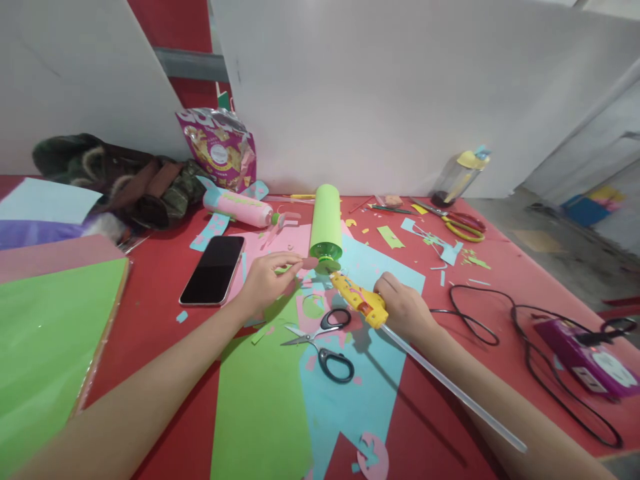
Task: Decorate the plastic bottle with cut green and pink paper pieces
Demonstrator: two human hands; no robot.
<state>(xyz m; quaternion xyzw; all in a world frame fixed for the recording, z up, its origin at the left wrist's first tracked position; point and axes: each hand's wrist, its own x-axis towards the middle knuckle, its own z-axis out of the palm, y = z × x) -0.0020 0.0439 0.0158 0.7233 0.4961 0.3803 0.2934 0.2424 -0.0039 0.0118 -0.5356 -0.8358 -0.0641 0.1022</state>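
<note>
My left hand [267,283] pinches a small pink paper piece [309,263] beside the neck of a bottle. That bottle [327,217] is wrapped in green paper and lies with its neck toward me; a green paper shape is at its mouth. My right hand [404,305] is wrapped round a yellow hot glue gun [359,298]. The gun's nozzle points at the green shape, and whether it touches I cannot tell. A long clear glue stick [455,387] sticks out of its back. Below the hands, black-handled scissors [323,340] lie spread on green and blue paper sheets [265,407].
A phone [213,270] and a pink-wrapped bottle [240,208] lie to the left, near a snack bag [217,150] and stacked coloured sheets [50,333]. Rightward are paper scraps, yellow-and-red-handled scissors [465,227], a clear bottle [457,179], a black cable [523,347] and a purple power strip [583,357].
</note>
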